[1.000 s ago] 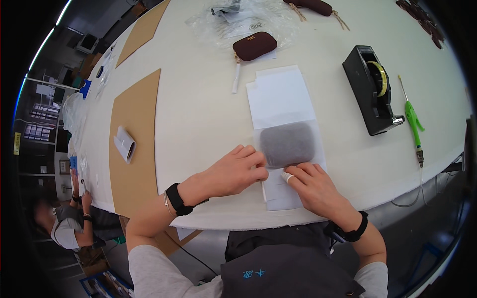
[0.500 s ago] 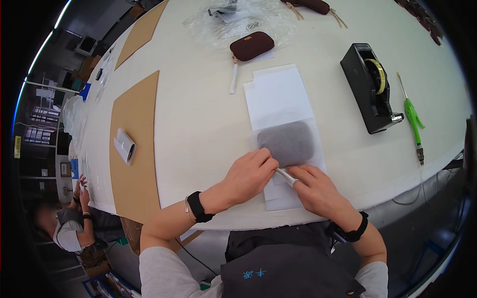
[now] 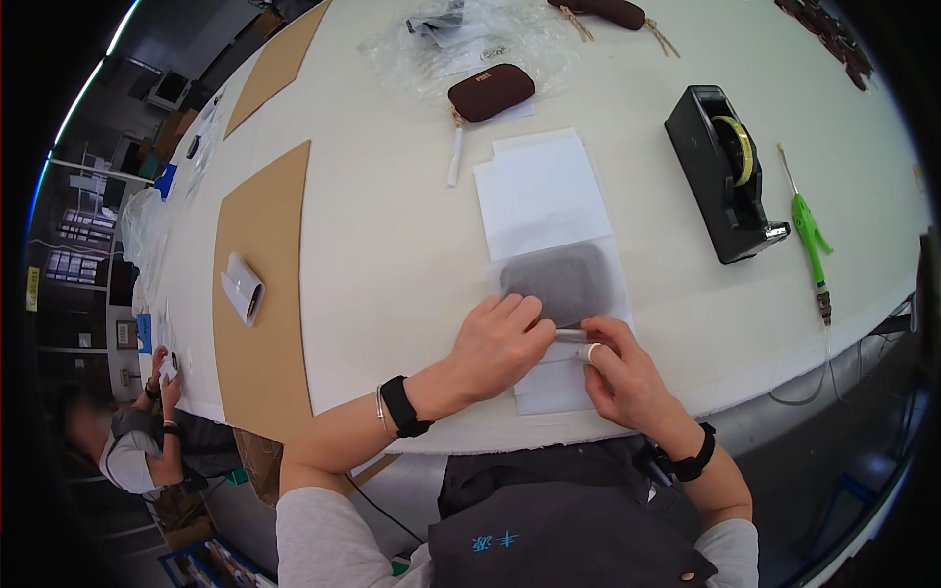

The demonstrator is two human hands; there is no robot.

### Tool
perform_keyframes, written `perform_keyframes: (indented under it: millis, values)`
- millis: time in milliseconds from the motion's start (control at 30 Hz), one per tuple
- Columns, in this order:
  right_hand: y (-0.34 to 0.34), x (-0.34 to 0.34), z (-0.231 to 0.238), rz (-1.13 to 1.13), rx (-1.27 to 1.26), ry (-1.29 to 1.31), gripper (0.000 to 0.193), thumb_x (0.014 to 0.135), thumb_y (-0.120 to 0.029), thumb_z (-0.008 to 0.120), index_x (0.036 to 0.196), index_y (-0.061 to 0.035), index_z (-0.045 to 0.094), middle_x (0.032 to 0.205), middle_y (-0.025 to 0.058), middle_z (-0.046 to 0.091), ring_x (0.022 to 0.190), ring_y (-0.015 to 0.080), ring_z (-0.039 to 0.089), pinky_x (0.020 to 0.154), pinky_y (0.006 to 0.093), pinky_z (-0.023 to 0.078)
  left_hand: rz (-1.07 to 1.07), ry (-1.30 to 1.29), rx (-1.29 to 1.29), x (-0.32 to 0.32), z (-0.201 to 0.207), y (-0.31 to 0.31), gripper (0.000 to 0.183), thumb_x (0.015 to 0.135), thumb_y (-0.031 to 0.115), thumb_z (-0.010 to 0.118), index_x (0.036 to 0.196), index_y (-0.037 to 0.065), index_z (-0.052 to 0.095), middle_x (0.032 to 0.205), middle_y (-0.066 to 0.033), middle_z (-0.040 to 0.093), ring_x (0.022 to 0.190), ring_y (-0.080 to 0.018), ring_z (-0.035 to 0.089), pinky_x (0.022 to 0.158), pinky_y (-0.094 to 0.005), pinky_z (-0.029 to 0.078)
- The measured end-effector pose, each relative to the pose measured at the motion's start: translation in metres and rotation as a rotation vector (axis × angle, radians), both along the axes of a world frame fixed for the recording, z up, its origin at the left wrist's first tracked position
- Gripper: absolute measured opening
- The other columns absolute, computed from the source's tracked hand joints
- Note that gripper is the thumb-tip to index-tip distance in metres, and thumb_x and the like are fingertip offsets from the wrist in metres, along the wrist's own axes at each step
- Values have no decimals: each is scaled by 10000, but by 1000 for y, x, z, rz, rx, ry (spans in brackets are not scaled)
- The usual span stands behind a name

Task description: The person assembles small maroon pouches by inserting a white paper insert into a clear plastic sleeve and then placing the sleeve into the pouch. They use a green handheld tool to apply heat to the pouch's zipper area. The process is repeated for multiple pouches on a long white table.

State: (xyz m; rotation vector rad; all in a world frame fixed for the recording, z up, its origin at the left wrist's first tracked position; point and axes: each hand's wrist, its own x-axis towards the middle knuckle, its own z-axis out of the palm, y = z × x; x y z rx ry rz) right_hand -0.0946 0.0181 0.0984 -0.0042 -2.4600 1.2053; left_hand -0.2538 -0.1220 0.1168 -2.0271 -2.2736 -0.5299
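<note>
A rounded dark shape like a pouch [image 3: 559, 277] shows grey through thin white tissue paper. Its lower edge lies by my fingers. From the left, my left hand [image 3: 502, 343] is closed, curled fingers at the left end of a narrow white wrapped strip [image 3: 571, 336]. My right hand [image 3: 627, 380] is closed at the strip's other end, thumb and forefinger bent around it. Something white circles one of its fingers; I cannot tell whether it is part of the strip. White paper sheets [image 3: 542, 196] stretch beyond the pouch and under my hands.
A maroon pouch [image 3: 493, 93] with a white-wrapped tassel lies beyond, by clear plastic wrap [image 3: 392, 54]. Right stand a black tape dispenser [image 3: 701, 147] and a green air gun [image 3: 806, 225]. Left, brown cardboard [image 3: 260, 353] bears a folded white piece [image 3: 241, 287]. Another person [image 3: 147, 441] works far left.
The white strip, slanted toward my right palm before, now lies nearly level along the pouch's lower edge. My right fingers have shifted up and bent around its end; my left hand moved slightly.
</note>
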Motion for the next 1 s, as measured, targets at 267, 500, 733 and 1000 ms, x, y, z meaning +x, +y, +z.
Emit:
perform_keyframes:
  millis: [267,500,733,1000]
  values:
    - [-2,0,-5,-30,12,-3,238,686,117,577,909,51,522,1109,199,489,940,331,573,771,364,519,-1,-38,52,-3,12,10,204,660,99,727,666,71,526,1118,-96,506,1083,-281,457,892,-423,331]
    - [-1,-2,-5,6,89,-15,266,657,121,567,910,49,534,1106,179,499,1002,340,532,787,377,501,-26,-130,64,-9,-3,3,234,667,101,743,778,81,539,1166,-95,487,1127,-296,455,927,-432,320]
    - [2,14,7,-13,161,-40,251,663,57,608,906,3,572,1091,149,512,977,329,531,798,408,463,-9,-150,66,-7,3,13,274,656,92,739,830,105,528,1092,-82,483,1054,-278,474,872,-405,329]
    - [4,41,21,-37,387,-251,296,716,-152,711,986,-84,609,1125,70,507,1011,261,461,870,442,330,-12,-111,83,-7,-3,13,207,657,75,707,761,102,530,1095,-84,479,1066,-273,458,868,-421,317]
